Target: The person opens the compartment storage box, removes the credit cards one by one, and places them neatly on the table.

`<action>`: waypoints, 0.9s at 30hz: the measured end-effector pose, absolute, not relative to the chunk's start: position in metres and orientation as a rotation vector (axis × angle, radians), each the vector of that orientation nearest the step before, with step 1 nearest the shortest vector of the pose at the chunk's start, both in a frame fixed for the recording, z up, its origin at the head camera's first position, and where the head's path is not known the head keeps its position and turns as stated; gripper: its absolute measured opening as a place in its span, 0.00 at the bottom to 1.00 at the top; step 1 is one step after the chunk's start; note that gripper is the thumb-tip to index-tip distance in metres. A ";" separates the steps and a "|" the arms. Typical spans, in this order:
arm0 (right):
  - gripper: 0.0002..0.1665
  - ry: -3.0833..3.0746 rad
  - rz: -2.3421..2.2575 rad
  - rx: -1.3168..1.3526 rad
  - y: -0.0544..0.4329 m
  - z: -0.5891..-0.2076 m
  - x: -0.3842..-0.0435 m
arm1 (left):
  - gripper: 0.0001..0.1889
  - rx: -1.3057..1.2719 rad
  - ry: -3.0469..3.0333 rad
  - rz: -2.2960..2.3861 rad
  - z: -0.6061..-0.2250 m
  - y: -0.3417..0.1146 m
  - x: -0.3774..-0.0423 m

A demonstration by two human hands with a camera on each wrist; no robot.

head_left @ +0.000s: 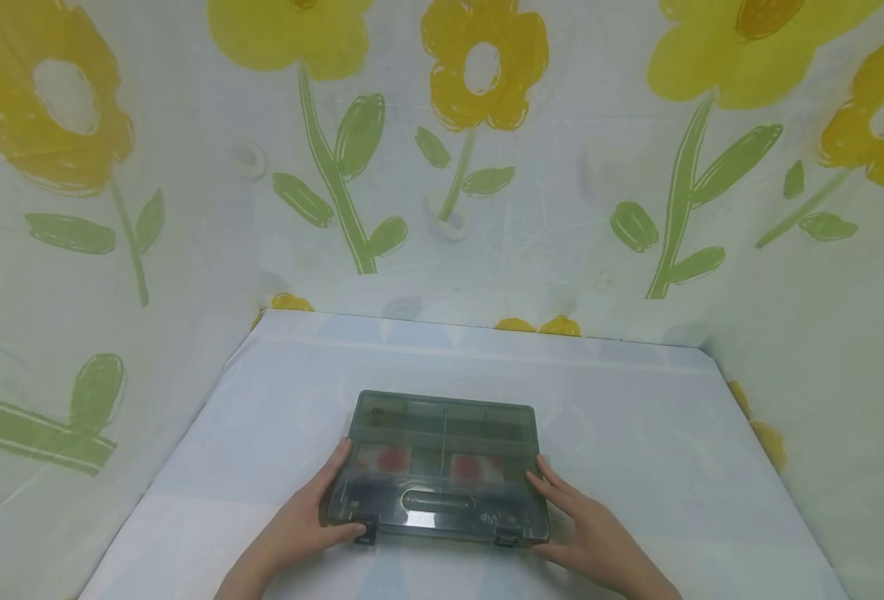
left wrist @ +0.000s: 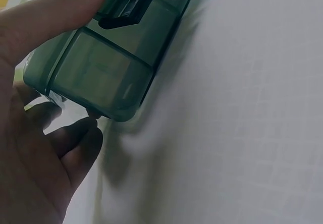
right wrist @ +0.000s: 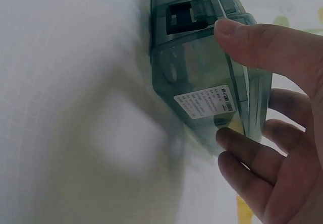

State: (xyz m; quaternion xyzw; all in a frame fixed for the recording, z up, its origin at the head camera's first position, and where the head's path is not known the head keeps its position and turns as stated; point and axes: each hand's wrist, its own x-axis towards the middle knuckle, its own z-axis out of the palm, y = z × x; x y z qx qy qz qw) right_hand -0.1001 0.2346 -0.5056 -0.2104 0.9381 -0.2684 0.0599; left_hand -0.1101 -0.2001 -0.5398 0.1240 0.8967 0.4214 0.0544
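A see-through dark green plastic case [head_left: 437, 427] with a divided inside lies between my two hands, its lid down. Two red-and-white patches [head_left: 392, 459] show through that lid. My left hand [head_left: 299, 518] holds the left end, thumb at the front by a black latch [left wrist: 130, 6], fingers along the side. At the other end, my right hand [head_left: 590, 533] grips with its thumb on the front corner near the second latch [right wrist: 185, 17]. A white printed label [right wrist: 207, 102] is stuck on that end wall.
The case is over a pale table [head_left: 629, 442] with faint blue patterns. Behind and at both sides hangs a white cloth [head_left: 531, 208] printed with yellow flowers and green leaves. The table's back edge meets this cloth.
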 end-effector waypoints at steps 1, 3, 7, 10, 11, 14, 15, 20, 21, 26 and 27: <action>0.57 2.841 -0.812 -0.639 0.235 -0.506 -0.100 | 0.63 0.375 2.728 1.274 -0.540 -0.200 -0.110; 0.57 2.842 -0.817 -0.646 0.236 -0.506 -0.100 | 0.63 0.375 2.737 1.265 -0.539 -0.201 -0.110; 0.56 2.823 -0.843 -0.644 0.237 -0.504 -0.101 | 0.63 0.380 2.736 1.266 -0.539 -0.201 -0.111; 0.56 2.804 -0.878 -0.651 0.238 -0.501 -0.101 | 0.63 0.378 2.730 1.271 -0.538 -0.202 -0.111; 0.55 2.799 -0.892 -0.658 0.238 -0.500 -0.101 | 0.63 0.372 2.728 1.269 -0.538 -0.202 -0.111; 0.56 2.791 -0.921 -0.658 0.239 -0.499 -0.101 | 0.63 0.378 2.730 1.264 -0.536 -0.204 -0.112; 0.56 2.784 -0.936 -0.654 0.240 -0.499 -0.101 | 0.63 0.379 2.733 1.262 -0.535 -0.204 -0.112; 0.61 2.755 -0.996 -0.567 0.240 -0.495 -0.103 | 0.62 0.389 2.752 1.246 -0.528 -0.205 -0.112; 0.61 2.748 -1.005 -0.546 0.239 -0.494 -0.103 | 0.62 0.385 2.754 1.241 -0.527 -0.205 -0.112; 0.61 2.751 -1.024 -0.494 0.240 -0.488 -0.105 | 0.60 0.363 2.745 1.239 -0.519 -0.207 -0.113; 0.61 2.753 -1.030 -0.503 0.240 -0.488 -0.105 | 0.60 0.355 2.741 1.243 -0.518 -0.207 -0.113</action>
